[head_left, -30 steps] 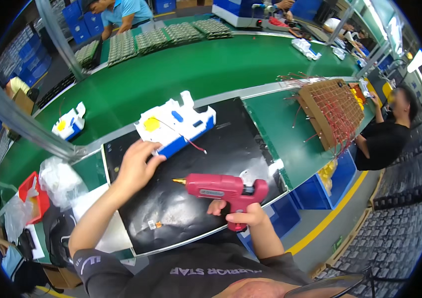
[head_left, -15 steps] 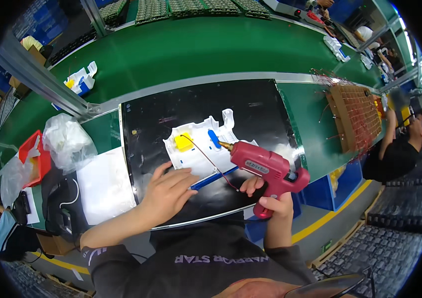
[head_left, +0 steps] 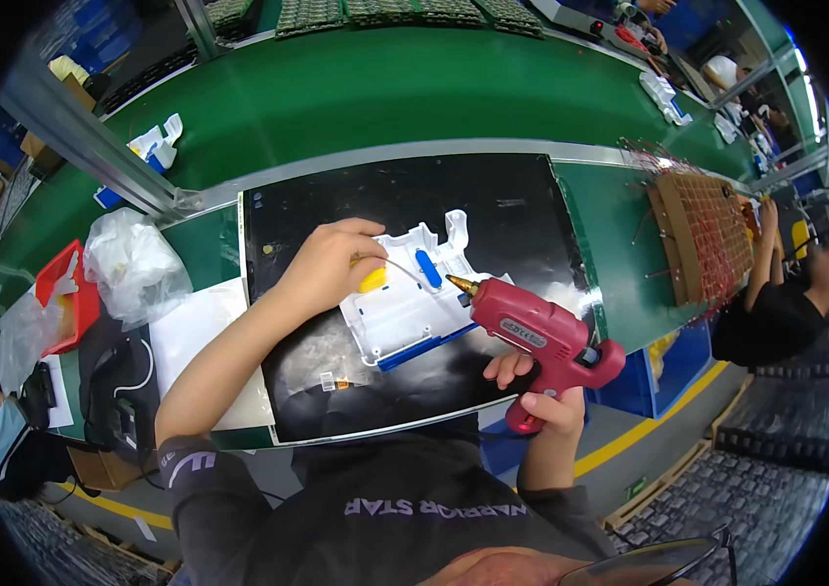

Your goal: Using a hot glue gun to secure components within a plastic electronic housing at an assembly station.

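Observation:
On a black work mat [head_left: 414, 415] lies a white plastic housing [head_left: 400, 322], with a blue edge strip and a small blue piece [head_left: 428, 269] on it. Partly covered by my left hand [head_left: 331, 264], a yellow block [head_left: 373, 280] sits at the housing's upper left. My left fingers are closed together over that block, pinching a thin wire [head_left: 403, 268] that looks blurred. My right hand [head_left: 543, 396] grips a red hot glue gun [head_left: 532, 322] by its handle. Its brass nozzle points left, near the small blue piece and just above the housing's right side.
Behind the mat runs a green conveyor [head_left: 366, 103] carrying more housings [head_left: 156, 146]. To the left are a plastic bag [head_left: 131, 264] and a red bin [head_left: 82, 303]. At right stands a cardboard holder with red wires [head_left: 703, 239]; a person [head_left: 776, 303] works beyond it.
My left hand has moved up from the housing's lower edge to the yellow block. The wire no longer trails across to the lower right. The glue gun has shifted slightly right.

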Demonstrator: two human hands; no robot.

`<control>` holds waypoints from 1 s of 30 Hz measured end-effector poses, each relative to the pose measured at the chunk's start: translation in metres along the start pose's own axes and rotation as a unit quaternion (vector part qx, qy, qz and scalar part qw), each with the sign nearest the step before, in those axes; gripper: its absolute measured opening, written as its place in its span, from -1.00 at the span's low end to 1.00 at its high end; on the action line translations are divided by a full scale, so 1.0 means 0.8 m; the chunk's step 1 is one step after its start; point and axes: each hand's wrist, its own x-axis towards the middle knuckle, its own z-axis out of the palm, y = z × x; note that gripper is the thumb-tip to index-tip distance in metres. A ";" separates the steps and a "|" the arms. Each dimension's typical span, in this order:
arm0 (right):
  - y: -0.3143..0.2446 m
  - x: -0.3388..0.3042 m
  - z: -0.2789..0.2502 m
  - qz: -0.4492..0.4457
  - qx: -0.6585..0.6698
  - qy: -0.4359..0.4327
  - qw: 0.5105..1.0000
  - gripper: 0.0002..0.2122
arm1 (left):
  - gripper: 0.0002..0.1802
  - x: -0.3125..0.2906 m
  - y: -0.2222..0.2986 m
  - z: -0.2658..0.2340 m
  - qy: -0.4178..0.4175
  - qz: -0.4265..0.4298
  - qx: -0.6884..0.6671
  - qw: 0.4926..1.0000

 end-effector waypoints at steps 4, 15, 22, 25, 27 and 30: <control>-0.007 -0.005 0.005 0.000 -0.009 0.012 1.000 -0.67 | -0.77 0.005 -0.018 0.011 0.022 -0.117 -0.148 0.982; -0.010 0.008 0.014 0.010 -0.034 0.003 0.999 -0.67 | -0.78 -0.001 -0.005 0.024 0.129 -0.320 -0.476 0.809; -0.018 0.032 0.023 0.113 -0.263 -0.036 0.958 -0.69 | -0.77 -0.015 0.011 0.040 0.080 -0.301 -0.536 0.785; -0.014 0.041 0.028 0.141 -0.299 -0.035 0.943 -0.71 | -0.80 -0.018 0.007 0.046 0.088 -0.287 -0.552 0.778; -0.011 0.042 0.029 0.151 -0.324 -0.048 0.933 -0.72 | -0.79 -0.021 0.002 0.050 0.078 -0.287 -0.548 0.782; -0.009 0.045 0.033 0.171 -0.303 -0.022 0.937 -0.75 | -0.79 -0.020 0.002 0.049 0.064 -0.280 -0.560 0.777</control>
